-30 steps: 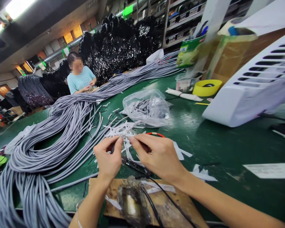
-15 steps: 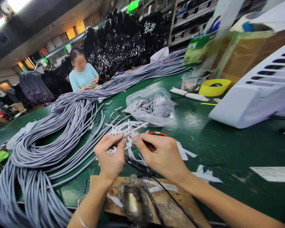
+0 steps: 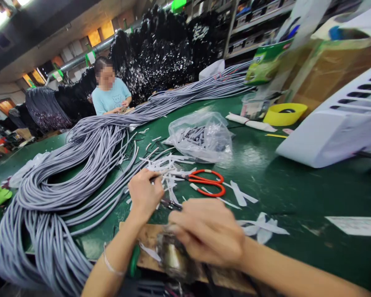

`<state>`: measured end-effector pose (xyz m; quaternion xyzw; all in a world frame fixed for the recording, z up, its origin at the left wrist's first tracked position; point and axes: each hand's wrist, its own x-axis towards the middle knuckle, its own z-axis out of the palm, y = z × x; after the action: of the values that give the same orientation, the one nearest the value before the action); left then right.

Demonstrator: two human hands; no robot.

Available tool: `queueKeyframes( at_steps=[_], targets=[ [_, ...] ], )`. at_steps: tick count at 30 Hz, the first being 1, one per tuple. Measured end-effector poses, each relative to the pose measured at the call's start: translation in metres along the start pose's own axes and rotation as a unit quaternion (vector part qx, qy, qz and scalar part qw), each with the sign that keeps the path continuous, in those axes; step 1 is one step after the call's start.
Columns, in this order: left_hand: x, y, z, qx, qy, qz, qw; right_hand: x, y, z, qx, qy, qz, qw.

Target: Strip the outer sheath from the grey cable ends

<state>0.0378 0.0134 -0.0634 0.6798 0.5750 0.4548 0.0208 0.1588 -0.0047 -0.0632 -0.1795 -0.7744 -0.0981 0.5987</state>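
My left hand is closed, thumb and forefinger pinching a grey cable whose end is largely hidden by the fingers. Lower and to the right, my right hand is curled closed above a wooden board; whatever lies inside its fingers is hidden, and motion blurs it slightly. A dark tool shows between the two hands, partly covered by the right one. Beneath the right fingers sits a shiny metal cylinder on the wooden board. Scissors with red handles lie just beyond my hands among white strips.
A large bundle of grey cables covers the left of the green table. Behind the scissors rests a clear bag of small grey pieces. A white slotted housing and yellow ring stand right. Across the table sits a person.
My right hand has moved away from my left, down toward the metal cylinder, and turned over. The red scissors are now uncovered. My left hand keeps its pinch, shifted slightly.
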Motion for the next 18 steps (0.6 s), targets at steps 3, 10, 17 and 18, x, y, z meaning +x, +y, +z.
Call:
queueKeyframes(
  at_steps=[3, 10, 17, 18],
  targets=[
    [0.003, -0.002, -0.002, -0.055, -0.003, -0.010, 0.998, 0.001, 0.005, -0.003, -0.019, -0.007, 0.067, 0.998],
    [0.001, 0.011, -0.010, -0.110, 0.027, 0.002, 0.994, 0.001, 0.031, -0.008, -0.168, -0.040, 0.143, 0.975],
    [-0.004, 0.015, -0.010, -0.107, 0.020, -0.005, 0.994, 0.005, 0.026, -0.014, -0.106, 0.018, 0.179, 0.978],
    [-0.004, 0.015, -0.010, -0.113, 0.021, -0.009, 0.993, 0.006, 0.027, -0.017, -0.091, 0.045, 0.214, 0.972]
  ],
)
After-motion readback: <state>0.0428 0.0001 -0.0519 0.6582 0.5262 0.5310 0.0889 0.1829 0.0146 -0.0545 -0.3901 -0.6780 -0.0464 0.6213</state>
